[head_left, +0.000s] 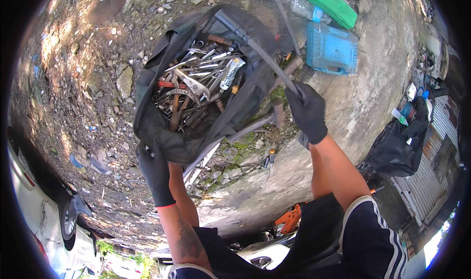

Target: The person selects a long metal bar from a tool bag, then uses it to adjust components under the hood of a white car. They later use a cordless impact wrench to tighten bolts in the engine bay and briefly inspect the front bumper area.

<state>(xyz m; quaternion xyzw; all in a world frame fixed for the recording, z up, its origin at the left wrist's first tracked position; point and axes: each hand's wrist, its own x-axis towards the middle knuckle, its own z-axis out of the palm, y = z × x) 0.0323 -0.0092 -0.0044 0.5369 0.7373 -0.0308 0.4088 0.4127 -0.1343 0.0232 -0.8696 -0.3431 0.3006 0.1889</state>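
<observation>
A black fabric tool bag (147,119) lies gaping on the ground, heaped with wrenches (211,65), locking pliers (192,84), a red-handled tool (171,85) and a white tube (231,74). My right hand (308,113), in a black glove, is closed round the lower end of a long grey metal bar (269,61). The bar slants up and left across the bag's right side, its thicker far end over the back rim. My left hand (153,168), also gloved, pinches the bag's near left edge; its fingertips are partly hidden.
Right of the bag lie a hammer (278,113), screwdrivers (269,158), a blue plastic case (332,48), a clear bottle (306,8) and a green case (327,4). A black plastic bag (397,154) sits by corrugated sheets (444,127). A white car (37,210) stands at left.
</observation>
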